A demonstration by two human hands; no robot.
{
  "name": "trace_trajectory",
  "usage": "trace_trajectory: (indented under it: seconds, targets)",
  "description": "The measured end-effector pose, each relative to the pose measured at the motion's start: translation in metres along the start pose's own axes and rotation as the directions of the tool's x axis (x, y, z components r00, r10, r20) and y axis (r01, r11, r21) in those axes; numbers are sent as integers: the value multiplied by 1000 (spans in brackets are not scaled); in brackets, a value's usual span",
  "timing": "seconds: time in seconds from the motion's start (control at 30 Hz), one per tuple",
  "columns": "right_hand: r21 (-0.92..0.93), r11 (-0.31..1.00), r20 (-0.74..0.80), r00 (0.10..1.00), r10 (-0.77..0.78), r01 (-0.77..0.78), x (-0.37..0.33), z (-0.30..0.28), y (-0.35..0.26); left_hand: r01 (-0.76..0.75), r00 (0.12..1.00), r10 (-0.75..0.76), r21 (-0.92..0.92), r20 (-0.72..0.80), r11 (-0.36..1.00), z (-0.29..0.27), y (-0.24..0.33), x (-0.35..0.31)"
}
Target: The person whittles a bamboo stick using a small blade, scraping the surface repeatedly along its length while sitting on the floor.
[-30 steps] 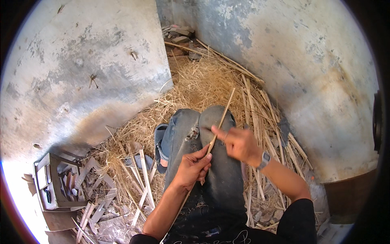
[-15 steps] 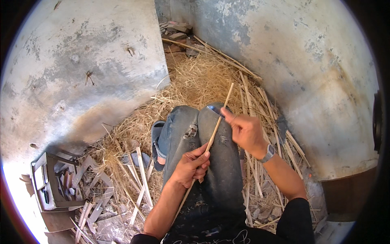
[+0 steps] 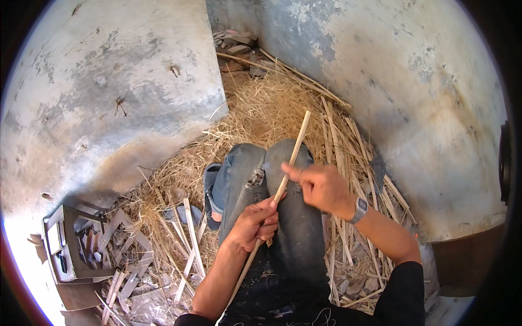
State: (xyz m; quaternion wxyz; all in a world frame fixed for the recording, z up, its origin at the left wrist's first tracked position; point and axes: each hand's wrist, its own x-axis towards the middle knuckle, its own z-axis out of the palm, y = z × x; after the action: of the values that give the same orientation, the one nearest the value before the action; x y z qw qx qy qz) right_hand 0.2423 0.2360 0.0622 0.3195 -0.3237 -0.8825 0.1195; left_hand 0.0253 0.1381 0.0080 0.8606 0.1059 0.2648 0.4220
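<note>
A long, thin pale strip [image 3: 298,142], of wood or bamboo, slants over my jeans-clad knees [image 3: 291,233], its upper end pointing away from me. My left hand [image 3: 255,224] is closed around its middle, and the lower end runs down along my left forearm. My right hand [image 3: 322,189], with a watch at the wrist, is closed beside the strip above the left hand. Its index finger reaches to the strip. The knife whose blade showed in this hand a moment earlier is now mostly hidden or blurred.
Curly shavings [image 3: 255,108] cover the floor ahead. Long pale strips [image 3: 340,141] lie along the right wall [image 3: 402,108]; shorter ones [image 3: 193,239] lie to my left. A broken frame-like box [image 3: 70,244] stands at the lower left. Rubble [image 3: 236,41] fills the far corner.
My right hand has moved down along the strip toward my left hand, and the knife blade no longer shows clearly. The strip's upper end has shifted slightly left.
</note>
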Motion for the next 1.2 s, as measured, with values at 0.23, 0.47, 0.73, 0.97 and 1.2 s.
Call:
trace_trajectory:
  seconds: [0.23, 0.47, 0.73, 0.97, 1.2]
  targets:
    - [14, 998, 117, 991, 65, -67, -17, -4, -24, 27, 999, -28, 33, 31, 999, -5, -1, 3]
    - [538, 688, 518, 835, 187, -487, -20, -13, -5, 148, 975, -95, -268, 203, 952, -30, -7, 9]
    - [665, 723, -139, 921, 365, -186, -28, 7, -12, -60, 993, 82, 227, -87, 972, 24, 0, 1]
    - [347, 880, -71, 926, 370, -325, -20, -1, -27, -184, 928, 343, 624, -143, 759, 40, -10, 7]
    - [411, 834, -167, 869, 465, -368, -20, 4, -40, -308, 853, 522, 794, -14, 524, 54, -23, 7]
